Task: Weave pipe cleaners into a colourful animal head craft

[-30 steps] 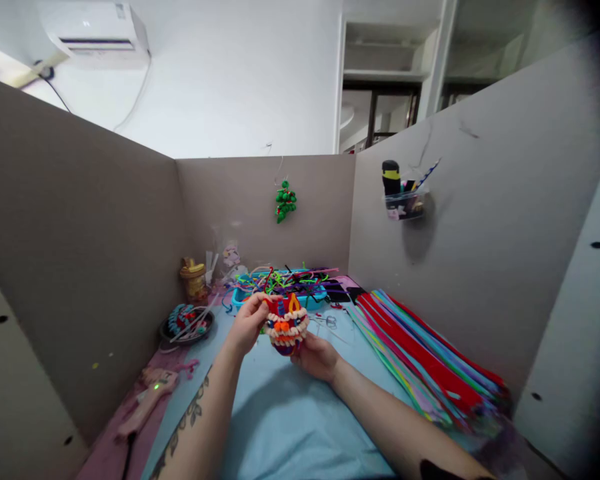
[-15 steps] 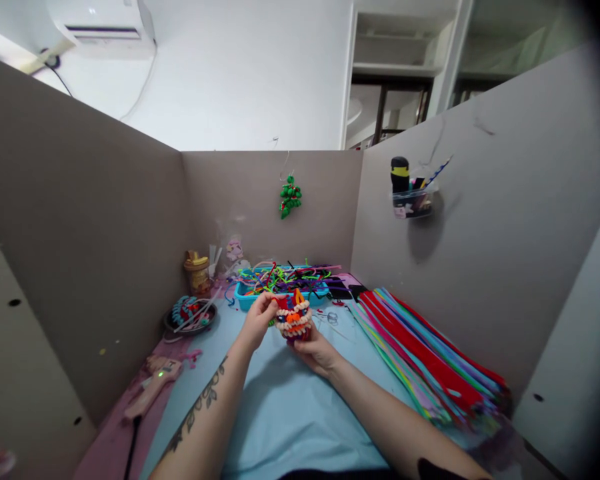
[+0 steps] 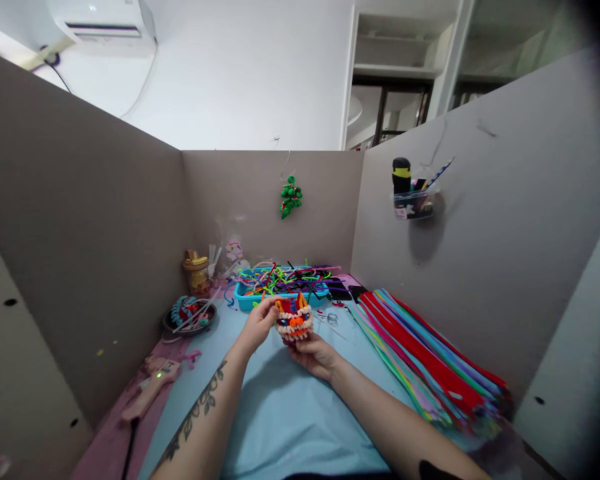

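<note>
A small pipe-cleaner animal head point(image 3: 295, 321), red, orange and blue with cream fringed bands and two upright orange ears, is held up over the light blue cloth point(image 3: 300, 413). My left hand point(image 3: 261, 323) pinches its left edge near one ear. From below, my right hand point(image 3: 316, 355) grips its lower edge, with the thumb in front and the fingers partly hidden. Just behind it stands a blue tray point(image 3: 245, 301) heaped with loose coloured pipe cleaners point(image 3: 285, 279).
Bundles of long pipe cleaners point(image 3: 420, 353) lie at the right. At the left are a pink glue gun point(image 3: 153, 390) with a lit green light and a dark bowl point(image 3: 207, 321) of pieces. Scissors point(image 3: 331, 319) rest near the tray. Grey partitions point(image 3: 260, 200) enclose the table.
The animal head has turned more toward the camera, so both ears and its front show. Both hands keep hold, shifting only slightly.
</note>
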The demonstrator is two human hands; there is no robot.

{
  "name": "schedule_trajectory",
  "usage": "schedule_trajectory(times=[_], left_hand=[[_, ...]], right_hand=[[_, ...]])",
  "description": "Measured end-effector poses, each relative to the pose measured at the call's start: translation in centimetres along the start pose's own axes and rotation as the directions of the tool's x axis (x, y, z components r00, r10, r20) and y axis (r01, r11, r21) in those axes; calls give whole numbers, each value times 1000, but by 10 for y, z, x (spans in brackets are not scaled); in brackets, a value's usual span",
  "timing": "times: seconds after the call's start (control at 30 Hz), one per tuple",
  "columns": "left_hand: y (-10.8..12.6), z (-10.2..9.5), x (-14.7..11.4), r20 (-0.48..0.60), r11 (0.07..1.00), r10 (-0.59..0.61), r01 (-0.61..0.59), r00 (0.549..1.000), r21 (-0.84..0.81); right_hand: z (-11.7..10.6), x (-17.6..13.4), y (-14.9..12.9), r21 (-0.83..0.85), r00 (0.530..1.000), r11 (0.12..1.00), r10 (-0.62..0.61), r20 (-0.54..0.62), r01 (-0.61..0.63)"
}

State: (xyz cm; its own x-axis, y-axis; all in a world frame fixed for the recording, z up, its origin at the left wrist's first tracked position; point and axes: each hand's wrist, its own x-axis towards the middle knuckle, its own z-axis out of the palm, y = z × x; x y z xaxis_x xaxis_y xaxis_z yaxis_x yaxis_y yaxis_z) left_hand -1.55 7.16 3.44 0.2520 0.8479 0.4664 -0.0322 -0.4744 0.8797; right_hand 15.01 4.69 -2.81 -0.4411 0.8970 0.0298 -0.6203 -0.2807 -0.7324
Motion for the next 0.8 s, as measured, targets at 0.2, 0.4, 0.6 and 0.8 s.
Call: schedule_trajectory(times=[0.2, 0.4, 0.6, 0.8], left_hand=[[-12, 10, -14, -4, 985, -84, 82, 996, -151], [-9, 20, -25, 77, 941, -122, 140, 990, -309], [-10, 24, -24, 72, 804, -225, 227, 972, -549], [-14, 26, -21, -7, 702, -245, 172, 970, -691]], right_hand=[[-2, 4, -1, 2, 1000, 1000, 5, 29, -5], [0, 8, -2, -146, 998, 988, -56, -15, 54], [-1, 14, 0, -556, 937, 786, -348, -38, 270], [-3, 15, 0, -654, 842, 663, -534, -74, 363]])
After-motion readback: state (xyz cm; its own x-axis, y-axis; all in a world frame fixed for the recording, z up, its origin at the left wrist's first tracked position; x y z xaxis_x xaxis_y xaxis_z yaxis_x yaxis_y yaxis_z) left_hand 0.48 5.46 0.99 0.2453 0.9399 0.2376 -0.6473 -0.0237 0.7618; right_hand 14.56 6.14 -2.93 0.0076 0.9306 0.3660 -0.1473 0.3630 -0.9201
